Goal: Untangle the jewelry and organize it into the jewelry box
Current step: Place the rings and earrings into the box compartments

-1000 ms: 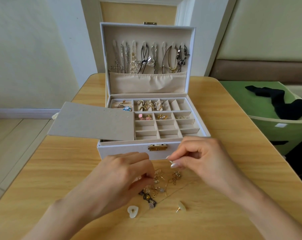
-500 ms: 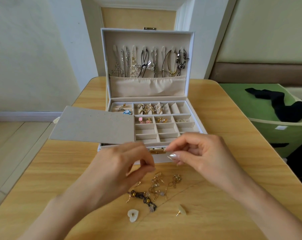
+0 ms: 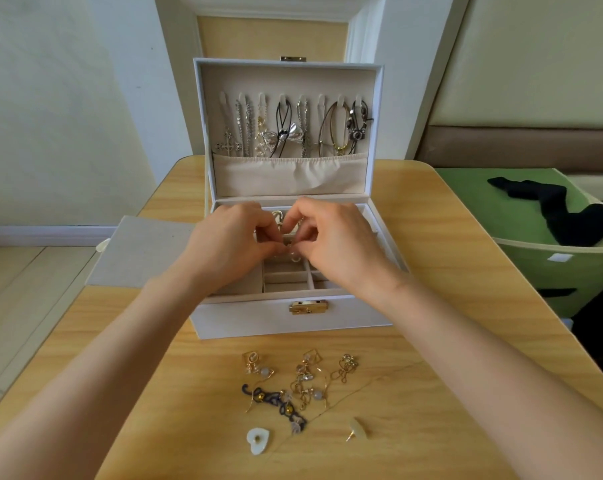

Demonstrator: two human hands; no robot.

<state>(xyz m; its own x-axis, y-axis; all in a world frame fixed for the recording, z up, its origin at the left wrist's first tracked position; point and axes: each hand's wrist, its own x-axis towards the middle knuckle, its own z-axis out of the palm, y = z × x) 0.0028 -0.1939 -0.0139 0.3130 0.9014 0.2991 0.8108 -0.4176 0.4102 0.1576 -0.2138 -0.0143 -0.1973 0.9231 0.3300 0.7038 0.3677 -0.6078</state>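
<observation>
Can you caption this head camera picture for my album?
Left hand and right hand pinch a gold piece over the open jewelry box; tangled jewelry on the table.

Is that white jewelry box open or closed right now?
The white jewelry box is open: its lid stands upright, necklaces hang inside it, and the beige divided compartments lie exposed.

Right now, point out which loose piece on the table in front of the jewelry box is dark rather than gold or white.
The navy lace-like earring with gold beads, beside the white heart stud; the rest are gold or pale.
</observation>
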